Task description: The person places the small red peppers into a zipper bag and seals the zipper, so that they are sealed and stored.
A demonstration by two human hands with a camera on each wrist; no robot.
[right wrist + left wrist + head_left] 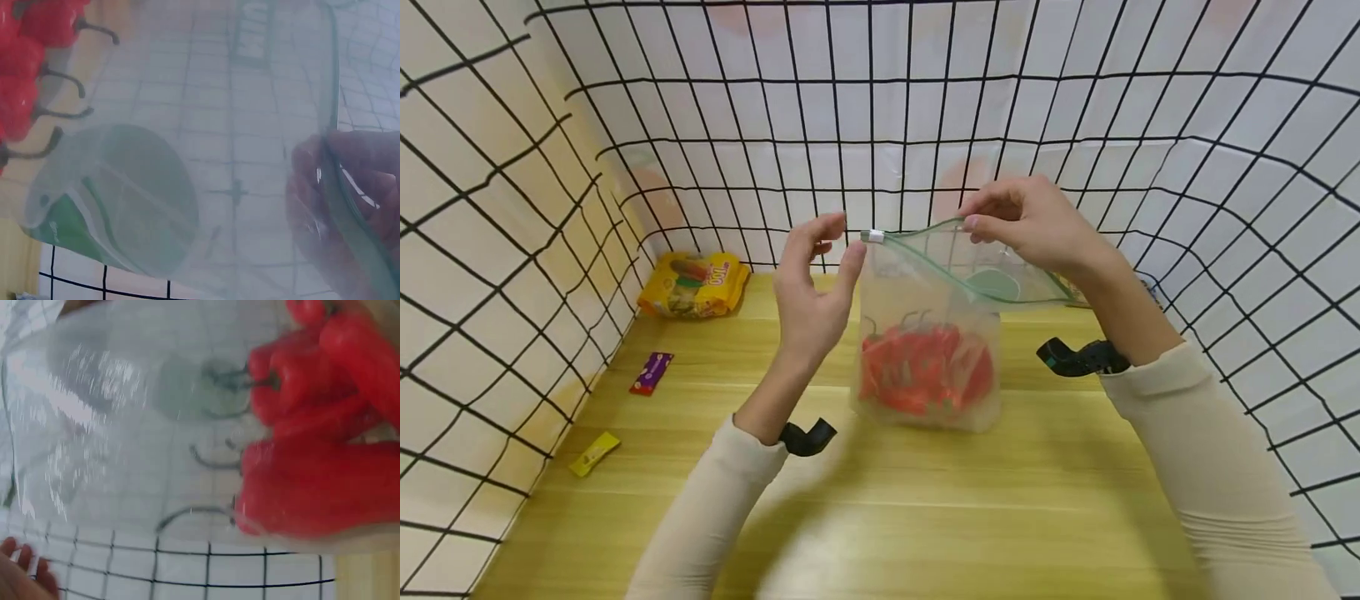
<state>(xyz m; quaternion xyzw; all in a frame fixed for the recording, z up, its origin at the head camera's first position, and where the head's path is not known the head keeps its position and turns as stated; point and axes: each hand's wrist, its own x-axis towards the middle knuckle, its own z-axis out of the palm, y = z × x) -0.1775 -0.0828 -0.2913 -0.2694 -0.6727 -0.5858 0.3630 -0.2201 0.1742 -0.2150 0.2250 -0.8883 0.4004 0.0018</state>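
Note:
A clear slider zip bag [925, 287] with a green-edged mouth stands on the table, its mouth gaping toward the right. Several red peppers [925, 367] with dark curved stems lie in its lower part; the left wrist view shows these peppers [312, 487] through the film. My right hand [1033, 221] pinches the bag's rim between thumb and fingers, and in the right wrist view the green strip [350, 206] runs through that hand. My left hand [812, 283] has its thumb and fingers spread, close beside the white slider [874, 236] at the bag's left corner.
Black wire mesh [880, 108] walls the table [925, 508] at the back and both sides. Toward the left lie a yellow snack packet [694, 286], a small purple-and-red packet [652, 372] and a small yellow packet [595, 453]. Another packet is partly hidden behind the right forearm.

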